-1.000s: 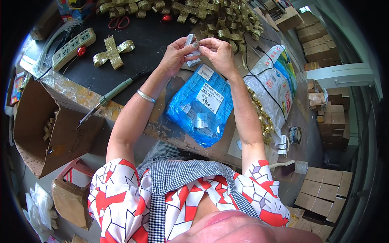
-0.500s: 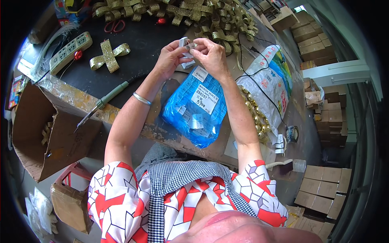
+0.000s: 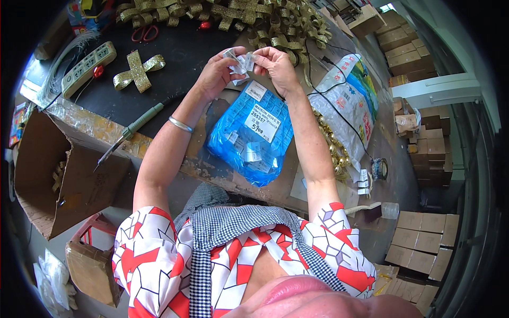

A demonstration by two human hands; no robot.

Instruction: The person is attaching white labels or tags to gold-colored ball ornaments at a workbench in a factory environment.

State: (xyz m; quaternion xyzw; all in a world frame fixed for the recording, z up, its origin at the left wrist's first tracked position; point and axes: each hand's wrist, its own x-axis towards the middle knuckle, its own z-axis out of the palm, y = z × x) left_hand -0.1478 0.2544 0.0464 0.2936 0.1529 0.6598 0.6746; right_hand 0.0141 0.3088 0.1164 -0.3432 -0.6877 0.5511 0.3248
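Observation:
Above the table, my left hand (image 3: 213,77) is closed on a small stack of white printed labels (image 3: 240,65), its thumb and fingers around them. My right hand (image 3: 278,68) pinches the label end at the stack's right side. Just below both hands lies a blue plastic bag (image 3: 217,140) packed with labels, with a large white printed sheet (image 3: 262,122) on its front. To the left, a cross-shaped glittery gold ribbon bow (image 3: 139,71) rests on the dark table mat (image 3: 177,58).
Gold ribbon bows (image 3: 233,13) pile up at the far edge. Left are red-handled scissors (image 3: 145,34), a power strip (image 3: 89,69), a green-handled soldering iron (image 3: 139,123) and a cardboard box (image 3: 79,180). Right are a white woven sack (image 3: 347,103), a cable and gold bells (image 3: 335,146).
The labels between my hands have fanned apart and show more of their white faces. My right hand has drawn its label end slightly up. The view has shifted a little.

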